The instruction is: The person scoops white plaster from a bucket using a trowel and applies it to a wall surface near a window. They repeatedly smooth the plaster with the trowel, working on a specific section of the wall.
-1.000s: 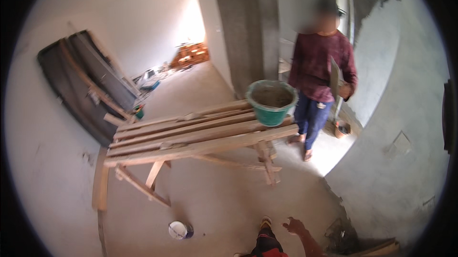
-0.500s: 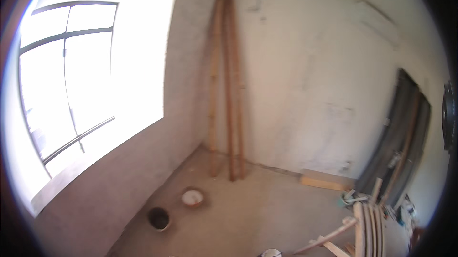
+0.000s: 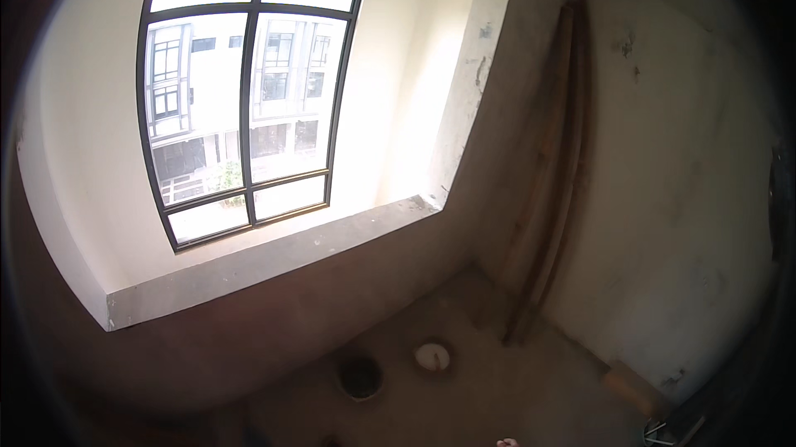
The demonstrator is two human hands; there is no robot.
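A small pinkish shape (image 3: 507, 443) shows at the lower edge, right of the middle. It looks like the fingertips of my right hand, cut off by the frame, and what they hold, if anything, is hidden. My left hand is out of view. Beyond that shape, on the floor, stand a dark round bucket (image 3: 361, 377) and a round container with a white top (image 3: 432, 357), apart from each other. A small stick-like thing lies across the white top.
A large black-framed window (image 3: 247, 99) sits above a deep concrete sill (image 3: 282, 256). Long wooden poles (image 3: 572, 157) lean in the wall corner. A brownish block (image 3: 634, 389) lies along the right wall, near a container with thin sticks (image 3: 659, 432).
My view has swung left toward the window, so the poles and buckets sit farther right. The wooden frame and most of the dark leaning sheets have left view. The pinkish shape has appeared.
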